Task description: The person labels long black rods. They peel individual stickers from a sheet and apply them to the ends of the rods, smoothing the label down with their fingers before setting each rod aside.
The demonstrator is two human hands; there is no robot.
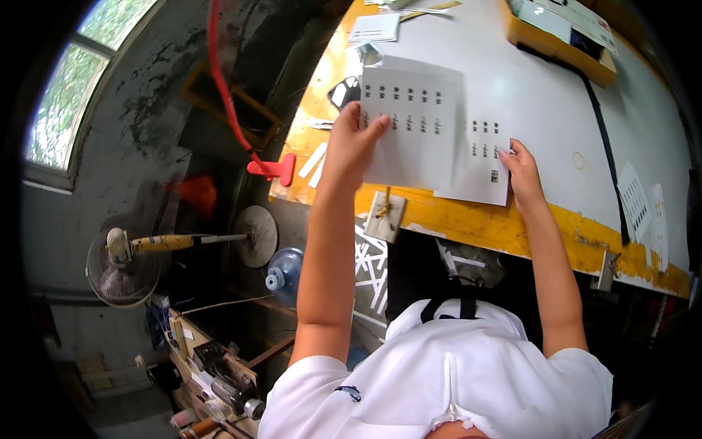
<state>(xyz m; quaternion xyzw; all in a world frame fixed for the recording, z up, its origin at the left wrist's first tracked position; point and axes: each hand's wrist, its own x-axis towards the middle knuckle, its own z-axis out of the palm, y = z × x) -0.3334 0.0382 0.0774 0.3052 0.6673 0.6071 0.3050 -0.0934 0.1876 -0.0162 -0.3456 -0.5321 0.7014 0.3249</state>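
My left hand [352, 143] grips the left edge of a white printed sheet [413, 162], thumb on top and fingers mostly hidden behind it. This sheet is raised above the table and marked with rows of small black characters. Beside it, partly covered by it, is a second printed sheet [474, 179] with similar characters. My right hand [522, 172] is closed on the right edge of that second sheet, the thumb over its face. Both sheets are over the near edge of a white-topped table [552, 150].
A yellow box [563, 51] stands at the far right of the table. Printed strips [635, 201] lie at the right. Along the left are a stack of white cards [374, 28], a black-and-white object [344, 93] and a red clamp [274, 169]. A fan [124, 267] stands on the left.
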